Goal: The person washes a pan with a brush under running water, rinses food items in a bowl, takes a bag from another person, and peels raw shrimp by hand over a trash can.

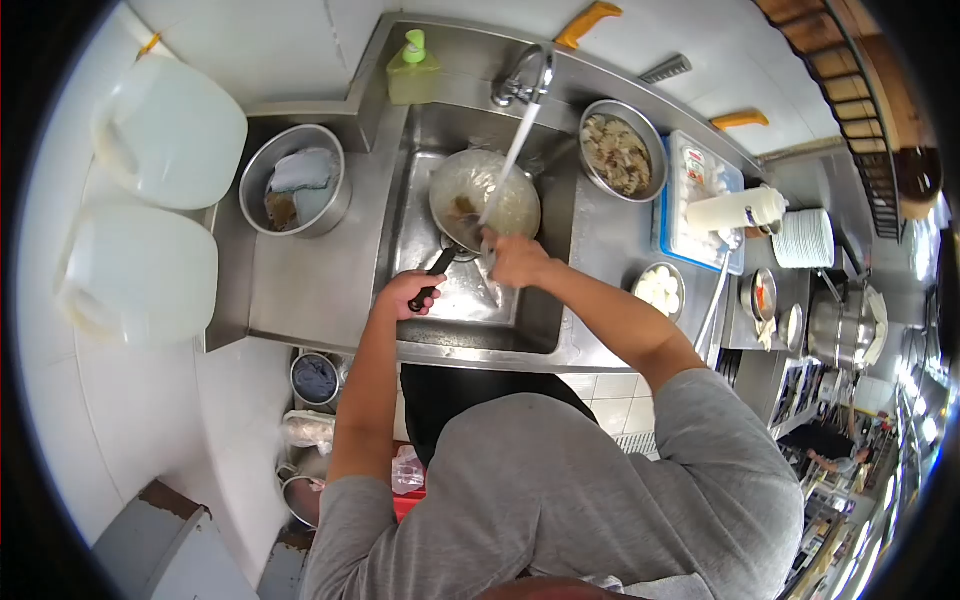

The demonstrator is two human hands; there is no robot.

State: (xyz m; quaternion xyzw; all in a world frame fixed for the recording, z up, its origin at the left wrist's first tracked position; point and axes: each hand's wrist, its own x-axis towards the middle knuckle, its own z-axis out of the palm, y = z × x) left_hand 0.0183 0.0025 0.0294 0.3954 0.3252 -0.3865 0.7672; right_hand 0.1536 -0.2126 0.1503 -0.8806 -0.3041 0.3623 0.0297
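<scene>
Over the steel sink, a round pan is held under a stream of water from the faucet. My left hand is wrapped round the pan's black handle. Cloudy water and a small brown patch show inside the pan. My right hand is closed at the pan's near right edge; what it holds, if anything, is blurred and too small to name.
Left of the sink stands a steel pot with cloths. A green soap bottle is behind. To the right are a bowl of food, a blue-edged tray, a squeeze bottle, a bowl of white pieces and stacked plates. A person is far right.
</scene>
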